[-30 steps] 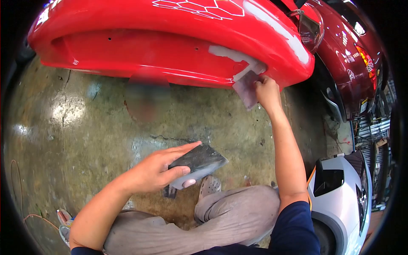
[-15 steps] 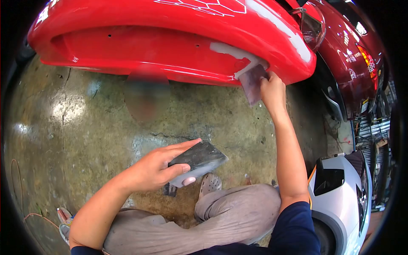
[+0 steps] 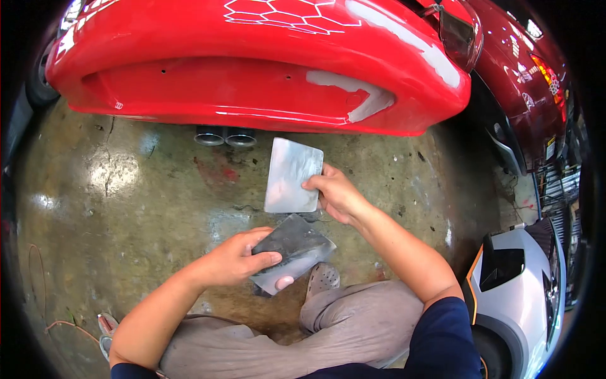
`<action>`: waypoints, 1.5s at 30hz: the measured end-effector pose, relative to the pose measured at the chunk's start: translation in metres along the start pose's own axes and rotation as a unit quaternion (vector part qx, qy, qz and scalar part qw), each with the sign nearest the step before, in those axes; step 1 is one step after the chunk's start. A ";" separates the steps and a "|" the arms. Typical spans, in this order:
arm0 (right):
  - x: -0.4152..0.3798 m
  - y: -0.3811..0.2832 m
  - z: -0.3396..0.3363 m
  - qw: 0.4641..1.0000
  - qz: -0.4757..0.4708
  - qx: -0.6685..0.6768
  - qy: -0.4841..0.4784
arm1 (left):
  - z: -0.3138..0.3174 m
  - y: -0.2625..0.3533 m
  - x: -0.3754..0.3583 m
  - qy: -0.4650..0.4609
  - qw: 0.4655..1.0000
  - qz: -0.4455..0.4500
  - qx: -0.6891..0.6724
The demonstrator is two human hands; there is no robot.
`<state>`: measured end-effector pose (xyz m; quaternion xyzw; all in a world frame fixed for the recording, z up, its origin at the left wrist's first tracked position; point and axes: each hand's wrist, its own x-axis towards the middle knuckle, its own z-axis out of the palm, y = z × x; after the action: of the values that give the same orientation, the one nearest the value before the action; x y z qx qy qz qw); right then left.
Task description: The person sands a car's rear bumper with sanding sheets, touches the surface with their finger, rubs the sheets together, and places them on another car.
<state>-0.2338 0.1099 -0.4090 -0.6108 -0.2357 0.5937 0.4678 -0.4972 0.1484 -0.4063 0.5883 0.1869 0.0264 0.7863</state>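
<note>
My left hand [image 3: 235, 259] is closed around a dark, flat mixing board [image 3: 291, 240], thumb on top, with grey smears and a small pink dab [image 3: 285, 282] near its lower edge. Just above it, my right hand [image 3: 339, 194] pinches a flat, pale putty spreader [image 3: 291, 170] with its broad face turned up. Beyond both hands is a glossy red car bumper [image 3: 196, 88]. On its recess, at the right, sits an angled patch of grey filler [image 3: 379, 104]; a longer grey strip [image 3: 410, 38] runs along the upper right.
Twin exhaust tips [image 3: 226, 137] stick out below the bumper. A dark red car [image 3: 505, 95] stands at the right, and a silver car part [image 3: 511, 243] with a wheel lies close by my right elbow. An orange hose [image 3: 66, 324] is on the stained concrete floor [image 3: 158, 208] at left.
My right hand has drawn the spreader away from the bumper's filler patch, down and left, to above the board. The left hand holds nearly still. The view has shifted slightly.
</note>
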 end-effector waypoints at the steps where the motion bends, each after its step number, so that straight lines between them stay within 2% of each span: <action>1: 0.004 0.001 0.002 0.999 0.004 0.043 -0.031 | -0.002 -0.006 -0.001 0.010 1.000 -0.001 -0.009; 4: 0.006 0.002 0.011 0.978 0.028 0.197 -0.058 | -0.001 -0.012 -0.003 0.038 0.998 0.001 -0.049; 5: 0.010 0.006 0.011 0.974 0.023 0.211 -0.084 | -0.001 -0.012 -0.004 0.047 0.997 0.003 -0.065; 11: 0.004 0.009 0.038 0.971 -0.013 0.212 -0.110 | 0.003 -0.013 -0.007 0.108 0.982 0.055 -0.146; 14: -0.005 0.005 0.043 0.951 0.066 0.240 -0.184 | 0.002 -0.010 -0.007 0.136 0.971 0.060 -0.188; 18: -0.008 0.008 0.045 0.930 0.105 0.258 -0.238 | 0.005 -0.005 -0.004 0.140 0.966 0.085 -0.199; 24: -0.015 -0.003 0.041 0.949 0.071 0.226 -0.208 | -0.002 -0.006 -0.006 0.179 0.950 0.076 -0.244; 25: -0.011 -0.005 0.026 0.977 0.053 0.150 -0.141 | -0.009 -0.010 -0.006 0.186 0.946 0.085 -0.250; 26: -0.009 -0.004 0.010 0.995 -0.045 0.033 -0.088 | -0.015 -0.012 -0.007 0.193 0.943 0.094 -0.256; 27: -0.011 0.001 -0.006 0.985 -0.146 -0.084 -0.035 | -0.017 -0.012 -0.009 0.203 0.935 0.087 -0.278; 28: -0.014 0.002 -0.006 0.950 -0.244 -0.196 0.018 | -0.020 -0.011 -0.011 0.212 0.926 0.079 -0.301; 31: -0.047 -0.014 0.012 0.819 -0.396 -0.407 -0.077 | -0.026 -0.014 -0.011 0.229 0.914 0.088 -0.324; 34: -0.063 -0.011 0.033 0.834 -0.347 -0.395 -0.168 | -0.026 -0.010 -0.008 0.224 0.913 0.103 -0.326; 35: -0.062 -0.009 0.036 0.828 -0.356 -0.391 -0.184 | -0.025 -0.008 -0.007 0.220 0.913 0.107 -0.326; 38: -0.061 -0.008 0.040 0.819 -0.356 -0.403 -0.200 | -0.025 -0.008 -0.005 0.215 0.915 0.120 -0.320; 41: -0.062 -0.012 0.043 0.830 -0.311 -0.415 -0.203 | -0.024 -0.005 -0.005 0.208 0.914 0.127 -0.324; 45: -0.059 -0.011 0.044 0.838 -0.303 -0.395 -0.223 | -0.022 -0.001 -0.008 0.211 0.914 0.133 -0.319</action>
<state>-0.2834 0.0778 -0.3634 -0.4931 -0.7214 0.3992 0.2778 -0.5118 0.1663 -0.4104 0.3064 0.2495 0.3126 0.8638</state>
